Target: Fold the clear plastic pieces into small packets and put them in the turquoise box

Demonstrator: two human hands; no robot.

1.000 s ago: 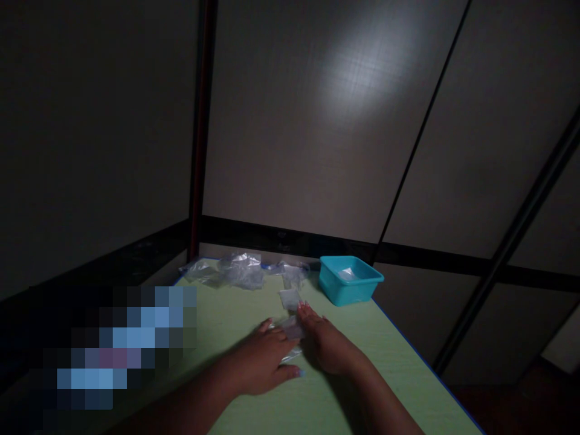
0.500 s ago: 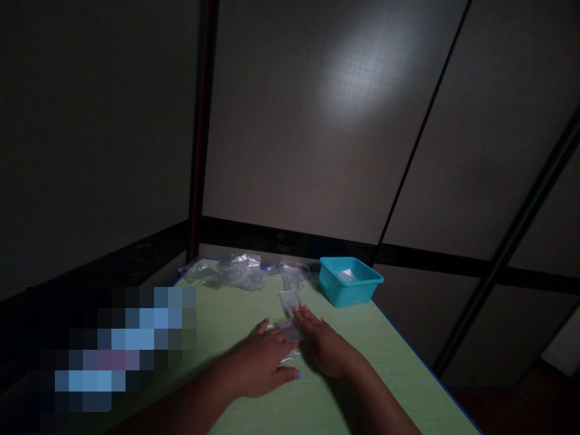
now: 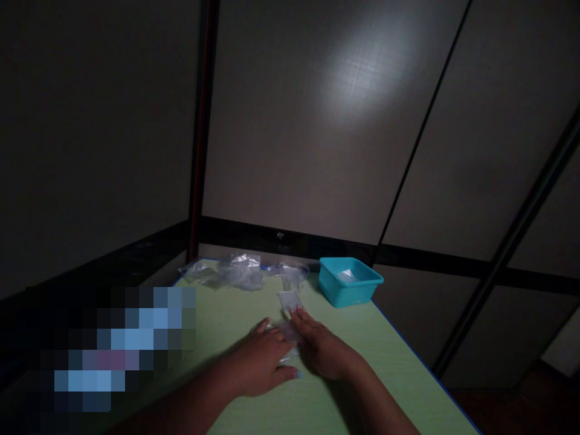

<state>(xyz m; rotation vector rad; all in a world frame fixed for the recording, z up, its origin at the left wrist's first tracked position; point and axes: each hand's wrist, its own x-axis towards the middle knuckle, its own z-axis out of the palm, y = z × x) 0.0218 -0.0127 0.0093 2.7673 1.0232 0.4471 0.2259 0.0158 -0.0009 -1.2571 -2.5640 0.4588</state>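
Observation:
My left hand [image 3: 263, 359] lies flat on the green table [image 3: 226, 326], fingers spread, pressing a small clear plastic bag [image 3: 288, 338]. My right hand [image 3: 324, 347] lies flat beside it with fingers stretched over the same bag's far end. Just beyond the fingertips a small whitish square packet [image 3: 289, 300] rests on the table.
A heap of crumpled clear plastic bags [image 3: 240, 270] sits at the table's far edge. A turquoise tub [image 3: 350, 281] with something pale inside stands at the far right corner. Dark panelled walls close in behind. The table's right edge drops off near my right arm.
My right hand has slid slightly left and toward the left hand over the bag. The left hand has barely moved.

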